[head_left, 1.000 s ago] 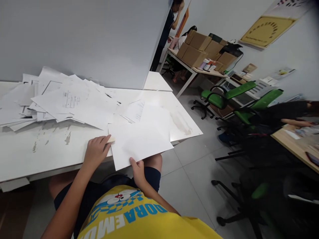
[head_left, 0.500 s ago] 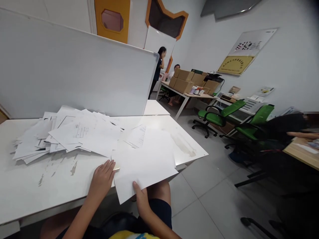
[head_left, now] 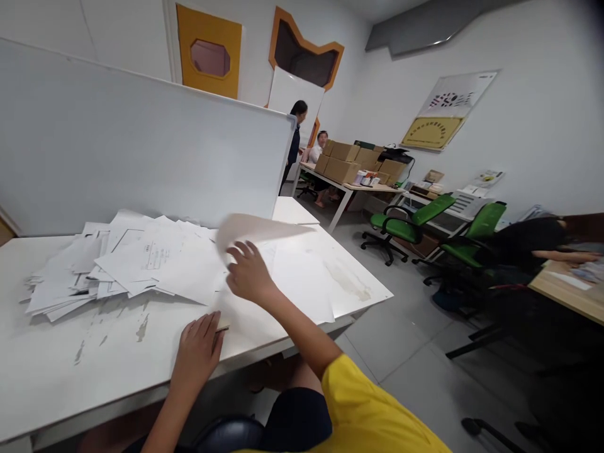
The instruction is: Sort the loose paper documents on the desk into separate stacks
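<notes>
One blurred sheet (head_left: 257, 228), apparently in right hand (head_left: 249, 274).

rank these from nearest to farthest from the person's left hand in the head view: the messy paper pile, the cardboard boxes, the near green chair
From the left hand, flat on the table by a small tan object:
1. The messy paper pile, just beyond the hand on the white table, to its left.
2. The near green chair, across the floor to the right.
3. The cardboard boxes, on the far desk at the back.
</notes>
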### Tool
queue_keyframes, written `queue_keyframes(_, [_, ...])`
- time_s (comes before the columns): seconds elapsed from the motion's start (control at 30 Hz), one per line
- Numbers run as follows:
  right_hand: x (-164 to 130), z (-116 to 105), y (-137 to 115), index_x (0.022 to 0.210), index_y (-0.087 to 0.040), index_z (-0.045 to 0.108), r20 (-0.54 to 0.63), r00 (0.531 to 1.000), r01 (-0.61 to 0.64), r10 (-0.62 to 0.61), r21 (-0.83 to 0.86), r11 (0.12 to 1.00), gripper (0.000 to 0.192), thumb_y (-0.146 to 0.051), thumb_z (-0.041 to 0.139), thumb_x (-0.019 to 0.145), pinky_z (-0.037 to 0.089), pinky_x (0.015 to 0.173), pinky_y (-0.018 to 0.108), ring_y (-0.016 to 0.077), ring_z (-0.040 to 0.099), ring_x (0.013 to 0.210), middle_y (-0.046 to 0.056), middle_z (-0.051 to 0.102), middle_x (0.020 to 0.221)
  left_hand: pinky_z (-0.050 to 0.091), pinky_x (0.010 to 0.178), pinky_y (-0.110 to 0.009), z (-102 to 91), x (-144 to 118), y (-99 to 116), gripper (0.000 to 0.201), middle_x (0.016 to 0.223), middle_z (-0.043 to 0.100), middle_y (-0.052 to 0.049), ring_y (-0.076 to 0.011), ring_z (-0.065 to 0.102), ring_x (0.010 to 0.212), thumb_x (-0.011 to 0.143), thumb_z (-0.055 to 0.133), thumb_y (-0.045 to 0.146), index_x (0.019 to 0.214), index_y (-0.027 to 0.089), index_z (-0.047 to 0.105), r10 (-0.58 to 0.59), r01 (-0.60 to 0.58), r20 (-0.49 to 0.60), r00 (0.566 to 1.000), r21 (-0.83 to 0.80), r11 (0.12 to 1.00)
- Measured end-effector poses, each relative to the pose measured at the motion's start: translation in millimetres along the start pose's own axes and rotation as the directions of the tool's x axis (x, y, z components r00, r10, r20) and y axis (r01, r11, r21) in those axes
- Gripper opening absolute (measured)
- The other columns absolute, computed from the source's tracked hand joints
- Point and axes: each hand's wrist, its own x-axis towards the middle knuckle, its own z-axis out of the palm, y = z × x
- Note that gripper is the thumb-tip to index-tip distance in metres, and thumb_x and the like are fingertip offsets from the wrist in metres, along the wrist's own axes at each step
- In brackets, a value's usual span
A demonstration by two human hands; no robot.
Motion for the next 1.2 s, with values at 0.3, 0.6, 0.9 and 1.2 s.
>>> queue_keyframes(0.3, [103,125,-48,0.097,-0.019,0.068,0.374,0.913,0.130,-0.160,0.104,0.986,0.019,-0.029,0.054,0.088,0.030,0.115,0.062,0.0311,0.056,0.111,0.012,0.070,0.096,0.042,0.098,-0.040,-8.6,4,9,0.036,0.120,0.071,-0.013,-0.0260,0.064,0.109,0.097,0.046,0.026,0.128,0.012,0.060,-0.056,0.058,0.092,0.994,-0.016,0.998])
queue_keyframes(0.6, [33,86,14,0.142,-0.013,0.049,0.407,0.907,0.005,-0.109,0.247,0.969,0.062,-0.052,0.058,0.095,0.025,0.123,0.047,0.0302,0.032,0.150,0.017,0.036,0.161,0.043,0.099,-0.043,-11.2,6,10,0.040,0.122,0.070,-0.014,-0.0268,0.064,0.110,0.096,0.044,0.027,0.132,0.016,0.060,-0.087,0.094,0.141,0.986,-0.041,0.995])
queue_keyframes(0.9, [-184,5,97,0.155,-0.011,0.039,0.504,0.687,-0.567,0.523,-0.077,0.820,0.086,-0.045,0.073,0.084,0.029,0.120,0.051,0.0365,0.028,0.152,0.021,0.028,0.163,0.043,0.095,-0.042,-7.5,6,7,0.036,0.116,0.072,-0.012,-0.0264,0.064,0.104,0.095,0.048,0.026,0.127,0.014,0.061,-0.043,0.044,0.073,0.996,-0.015,0.999])
queue_keyframes(1.2, [-223,19,89,0.105,-0.017,0.073,0.055,0.874,-0.478,0.483,-0.081,0.875,0.039,-0.024,0.035,0.103,0.054,0.087,0.040,0.0266,0.070,0.098,0.015,0.075,0.109,0.043,0.093,-0.040,-7.7,8,4,0.036,0.112,0.072,-0.012,-0.0259,0.063,0.100,0.095,0.049,0.023,0.128,0.013,0.058,0.039,-0.038,-0.013,0.999,0.058,0.998])
